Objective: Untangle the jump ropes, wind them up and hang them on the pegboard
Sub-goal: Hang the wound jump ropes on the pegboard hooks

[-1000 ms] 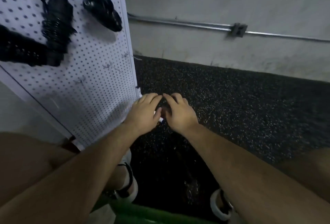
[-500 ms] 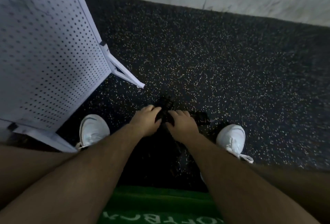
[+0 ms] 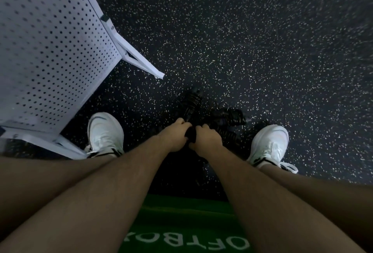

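The left hand (image 3: pixel 175 137) is curled tight and grips a black bunch of the jump ropes (image 3: pixel 191 104). The right hand (image 3: pixel 206 140) is just beside it. It is curled too and holds the same bunch. More rope sits in dark coils just past the hands, low by the floor (image 3: pixel 252 41). The floor is black with lots of tiny white dots. On the left stands the white pegboard (image 3: pixel 50 41), full of little holes, with its foot on the floor. The left shoe (image 3: pixel 105 133) is white and near the pegboard. The right shoe (image 3: pixel 270 143) is white too, past the coils.
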